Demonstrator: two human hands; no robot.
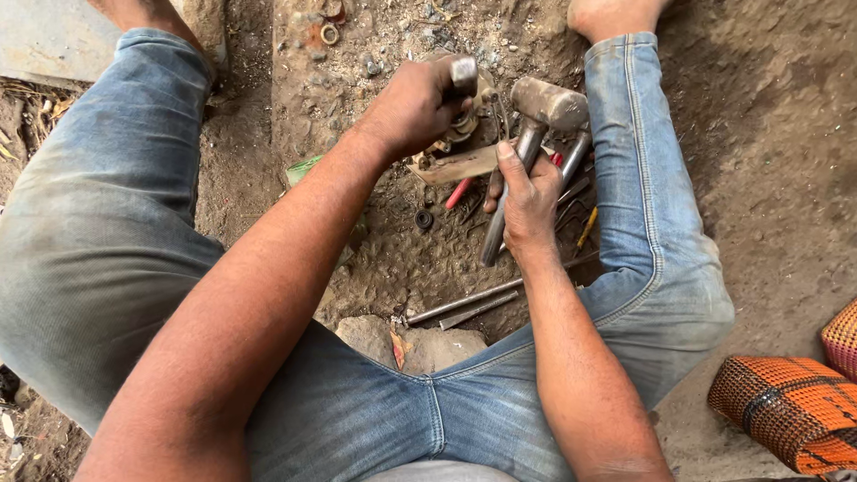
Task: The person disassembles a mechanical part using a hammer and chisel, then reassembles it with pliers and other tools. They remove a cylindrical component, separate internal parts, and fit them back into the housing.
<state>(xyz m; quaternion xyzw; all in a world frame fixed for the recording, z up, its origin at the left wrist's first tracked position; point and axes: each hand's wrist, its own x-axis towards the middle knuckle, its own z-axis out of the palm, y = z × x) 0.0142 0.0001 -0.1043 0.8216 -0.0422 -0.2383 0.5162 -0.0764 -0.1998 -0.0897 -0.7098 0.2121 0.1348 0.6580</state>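
Jeans (375, 419) | rods (464, 303) | right hand (528, 201) grips hammer (536, 116) | woven bag (790, 406)

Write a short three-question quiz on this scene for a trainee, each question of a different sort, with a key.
1. True or false: the right hand holds a hammer by its metal handle.
2. What does the left hand grip? A) a metal cylinder B) a red-handled tool C) a woven orange mat
3. Fill in: long metal rods lie on the ____ between the legs.

Key: 1 true; 2 A; 3 dirt ground.
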